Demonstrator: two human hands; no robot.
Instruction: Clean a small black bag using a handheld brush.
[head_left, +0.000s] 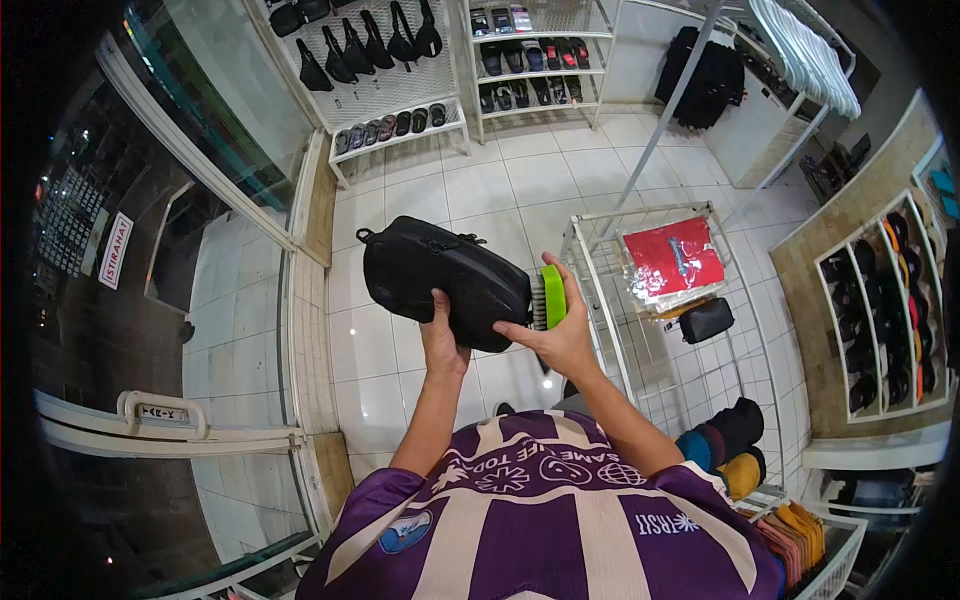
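A black zippered bag (442, 277) is held up in front of me, above the tiled floor. My left hand (444, 341) grips its lower edge, with the thumb lying over the near face. In my right hand (561, 334) is a brush with a lime-green back (554, 297) and grey bristles. The bristles face the right end of the bag, touching it or very close. My right thumb also rests against the bag's lower right corner. A small loop sticks out at the bag's far left end.
To my right stands a white wire display table (611, 330) bearing red packaged goods (675, 255), a small black pouch (706, 321) and knit caps (739, 476). A glass door with a handle (163, 415) is on the left. Sandals line a low rack (401, 135) ahead.
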